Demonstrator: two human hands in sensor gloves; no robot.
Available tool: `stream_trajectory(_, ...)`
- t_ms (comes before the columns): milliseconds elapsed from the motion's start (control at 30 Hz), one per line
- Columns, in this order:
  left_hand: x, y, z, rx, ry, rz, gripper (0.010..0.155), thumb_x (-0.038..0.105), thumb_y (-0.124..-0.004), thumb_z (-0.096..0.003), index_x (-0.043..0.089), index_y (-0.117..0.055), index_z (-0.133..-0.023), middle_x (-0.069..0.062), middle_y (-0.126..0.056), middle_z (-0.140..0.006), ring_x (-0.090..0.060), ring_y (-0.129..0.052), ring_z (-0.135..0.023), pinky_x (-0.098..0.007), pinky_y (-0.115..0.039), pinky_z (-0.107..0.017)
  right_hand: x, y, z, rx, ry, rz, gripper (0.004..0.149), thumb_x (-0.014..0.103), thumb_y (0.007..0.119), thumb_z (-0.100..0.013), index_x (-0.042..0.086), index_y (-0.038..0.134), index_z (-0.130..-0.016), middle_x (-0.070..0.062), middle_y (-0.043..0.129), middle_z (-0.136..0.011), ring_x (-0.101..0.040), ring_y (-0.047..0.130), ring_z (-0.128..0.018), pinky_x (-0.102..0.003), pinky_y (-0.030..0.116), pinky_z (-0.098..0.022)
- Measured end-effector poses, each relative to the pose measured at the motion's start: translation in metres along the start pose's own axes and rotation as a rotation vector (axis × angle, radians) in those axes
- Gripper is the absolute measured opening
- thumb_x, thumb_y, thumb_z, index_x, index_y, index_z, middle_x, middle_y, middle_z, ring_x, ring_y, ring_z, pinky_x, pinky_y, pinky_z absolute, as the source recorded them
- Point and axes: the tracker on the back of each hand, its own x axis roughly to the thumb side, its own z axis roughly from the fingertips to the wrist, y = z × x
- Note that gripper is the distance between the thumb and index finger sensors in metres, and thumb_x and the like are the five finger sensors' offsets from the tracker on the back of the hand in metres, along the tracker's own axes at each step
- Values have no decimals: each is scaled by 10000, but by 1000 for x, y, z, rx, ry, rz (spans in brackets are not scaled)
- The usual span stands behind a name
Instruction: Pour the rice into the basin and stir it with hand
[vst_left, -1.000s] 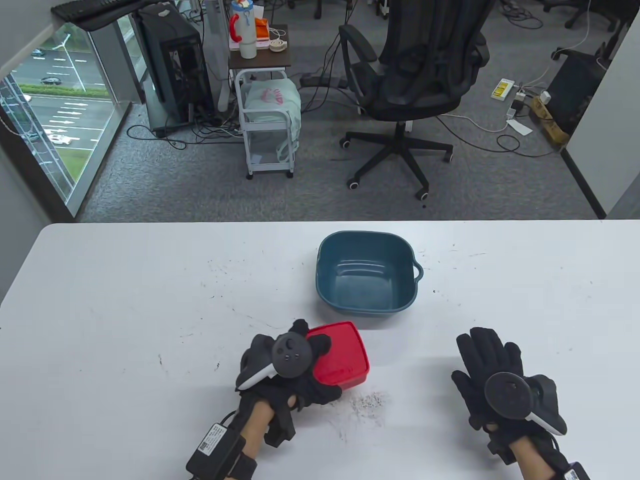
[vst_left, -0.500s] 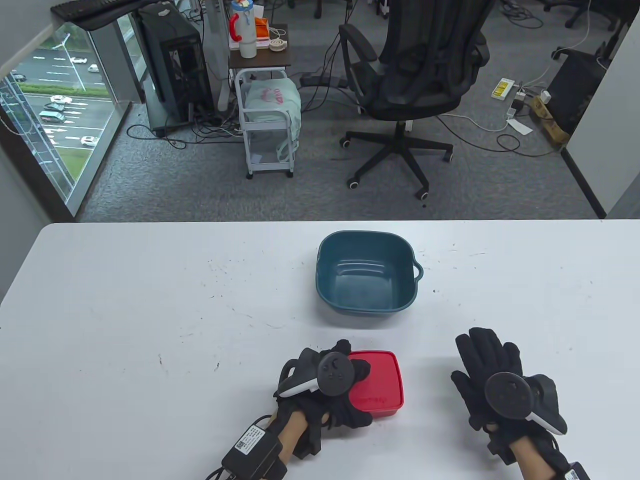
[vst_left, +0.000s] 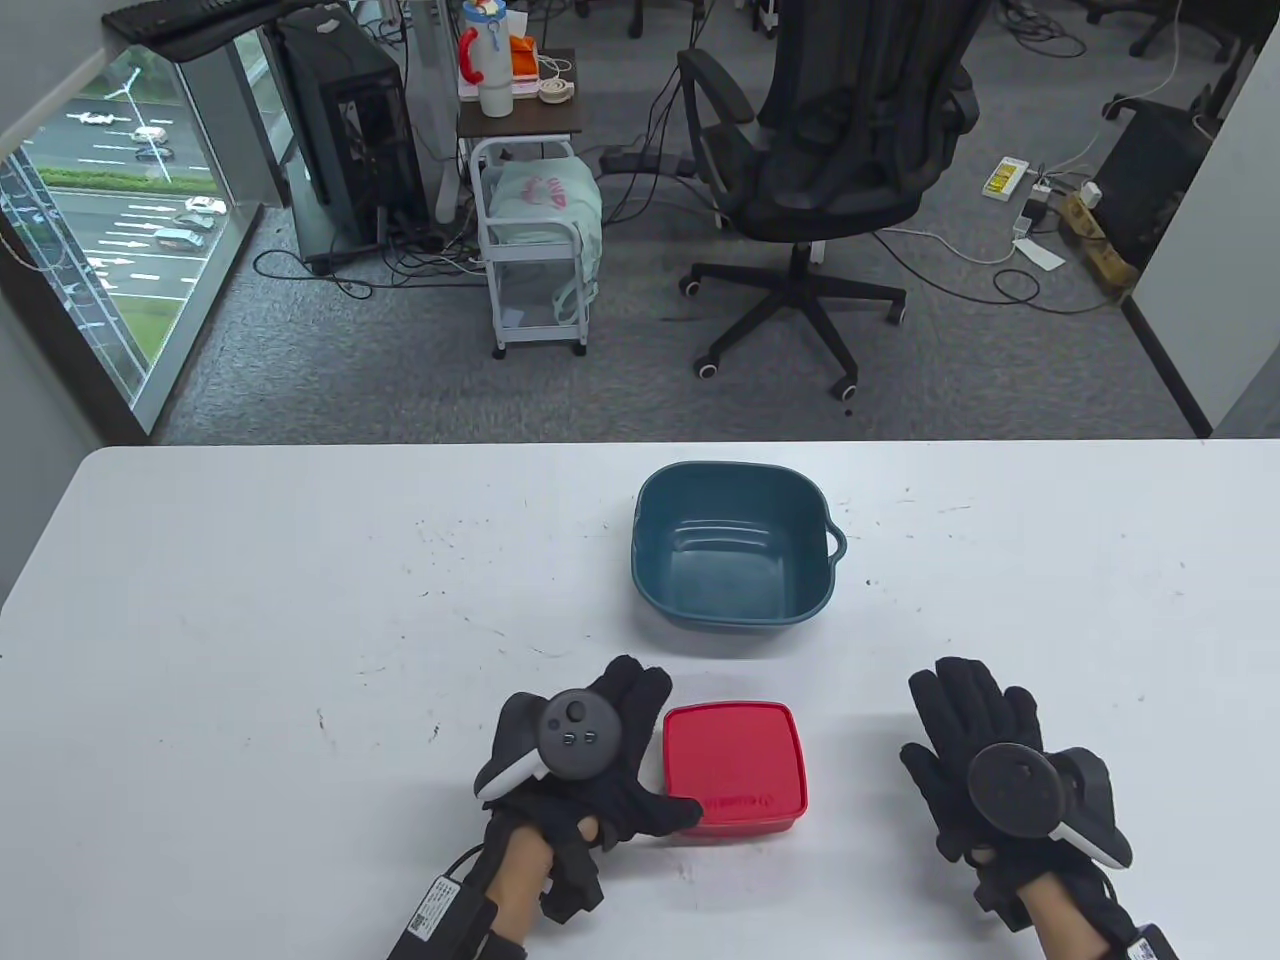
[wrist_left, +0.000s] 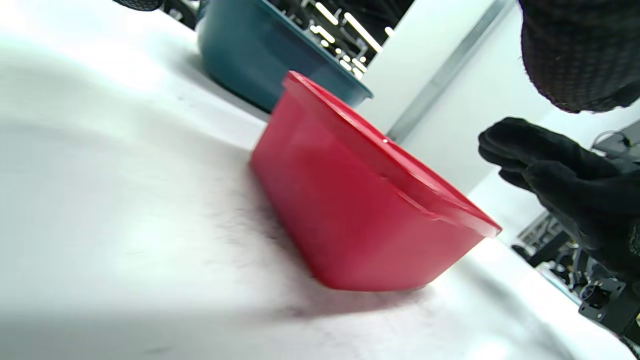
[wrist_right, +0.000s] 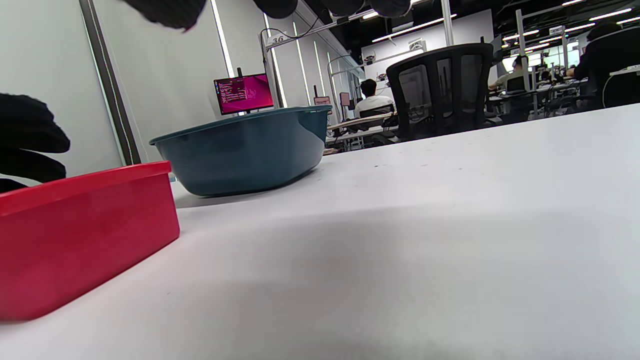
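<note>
Both hands lie at the bottom of the table view. Left hand (vst_left: 590, 760) rests beside the left wall of the red container (vst_left: 735, 765), fingers extended and relaxed; its thumb lies along the container's lower-left corner, and actual contact cannot be confirmed. It grips nothing. Right hand (vst_left: 985, 760) lies flat on the white table (vst_left: 250, 600) at lower right, fingers straight, well apart from the container.

Red container: lower centre, upright, red lid (wrist_left: 390, 150) seated, contents hidden; no rice is visible.

Blue-green basin (vst_left: 735, 545): centre of the table view, above the container and apart from it, handle on its right side. Its visible interior shows only bare floor.
</note>
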Motion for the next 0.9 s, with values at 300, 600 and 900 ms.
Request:
stream_trajectory(300, -22, -30, -14, -320, 262, -228, 1352, 771, -867, -228, 178, -75, -1149, -313, 35, -1121, -649, -106, -1046, -812, -270, -737, 5, 3, -2, 13, -11, 13, 721, 462, 707, -396, 157, 544, -1029, -229, 492, -1075, -505, 535, -992, -787, 433, -619)
stream_trajectory(600, -21, -54, -34, -341, 298, -192, 1283, 772, -869, -197, 360, -107, -1144, -276, 148, -1090, -655, 88, -976, -864, -87, -600, 4, 5, -3, 34, -8, 12, 720, 462, 707, -397, 158, 543, -1029, -230, 488, -1076, -505, 532, -992, -787, 431, -619)
stream_trajectory(900, -23, -57, -34, -337, 294, -179, 1275, 776, -860, -204, 373, -90, -1137, -269, 155, -1092, -643, 128, -962, -858, -40, -580, 30, -4, -4, 20, -104, 32, 732, 476, 716, -393, 160, 549, -1032, -229, 478, -1082, -508, 519, -999, -793, 420, -620)
